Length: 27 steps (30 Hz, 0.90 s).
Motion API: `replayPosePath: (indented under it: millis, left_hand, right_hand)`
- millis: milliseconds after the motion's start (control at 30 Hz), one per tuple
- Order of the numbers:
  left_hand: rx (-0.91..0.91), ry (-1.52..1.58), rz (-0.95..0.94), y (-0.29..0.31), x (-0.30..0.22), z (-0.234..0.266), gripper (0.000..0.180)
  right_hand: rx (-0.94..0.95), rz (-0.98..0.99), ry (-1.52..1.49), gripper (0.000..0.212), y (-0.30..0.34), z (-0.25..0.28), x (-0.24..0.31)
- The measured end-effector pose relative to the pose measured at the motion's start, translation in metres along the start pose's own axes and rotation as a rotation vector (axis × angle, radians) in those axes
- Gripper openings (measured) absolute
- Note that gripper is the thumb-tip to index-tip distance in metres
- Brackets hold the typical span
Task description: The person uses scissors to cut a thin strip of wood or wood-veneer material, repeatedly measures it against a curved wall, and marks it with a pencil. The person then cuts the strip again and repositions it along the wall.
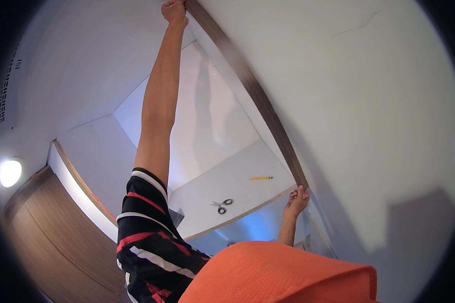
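A long dark wood-grain edging strip (pixel 253 88) runs down the front edge of a white cabinet side panel. My left arm stretches far up, and my left hand (pixel 174 11) is closed at the strip's upper end, partly cut off by the picture's top edge. Lower down on the right, my right hand (pixel 296 202) pinches the strip's bottom end, where it meets the shelf corner. Scissors (pixel 221 206) with dark handles lie partly spread on the white shelf (pixel 202 217). Farther right on that shelf rests a slim yellow tool (pixel 261 178), too small to name.
White panels form the open cabinet, with a brown wooden door (pixel 65 227) at lower left. A lit round lamp (pixel 10 172) glows on the left. Smooth white wall (pixel 369 101) fills the right side. Orange fabric (pixel 278 272) covers the lower middle of the view.
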<state>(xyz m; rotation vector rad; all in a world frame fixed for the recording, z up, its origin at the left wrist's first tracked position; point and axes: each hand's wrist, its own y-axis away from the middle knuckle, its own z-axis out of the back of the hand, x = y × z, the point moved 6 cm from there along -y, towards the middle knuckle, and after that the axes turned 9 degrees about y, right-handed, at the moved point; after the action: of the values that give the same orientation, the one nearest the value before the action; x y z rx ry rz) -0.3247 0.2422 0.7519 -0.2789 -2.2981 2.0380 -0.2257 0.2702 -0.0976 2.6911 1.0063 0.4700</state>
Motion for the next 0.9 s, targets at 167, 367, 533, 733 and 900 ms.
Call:
replayPosePath:
  millis: [167, 367, 533, 733, 900]
  left_hand:
    - [0.004, 0.012, 0.065, 0.003, 0.004, -0.002, 0.022]
    - [0.092, 0.116, 0.104, -0.006, 0.012, 0.000, 0.020]
    - [-0.010, 0.217, -0.003, -0.004, 0.013, -0.003, 0.020]
    - [0.053, 0.173, 0.109, 0.000, 0.012, -0.005, 0.018]
    - [0.054, 0.174, 0.111, 0.000, 0.005, -0.006, 0.017]
  right_hand:
    - [0.187, -0.070, -0.102, 0.028, -0.002, -0.010, 0.007]
    - [0.137, -0.087, -0.085, 0.025, -0.002, -0.008, 0.005]
    - [0.124, -0.109, -0.050, 0.024, -0.005, -0.003, 0.004]
    - [0.140, -0.117, -0.001, 0.024, -0.004, -0.002, 0.010]
    - [0.165, -0.121, -0.023, 0.026, -0.003, -0.006, 0.012]
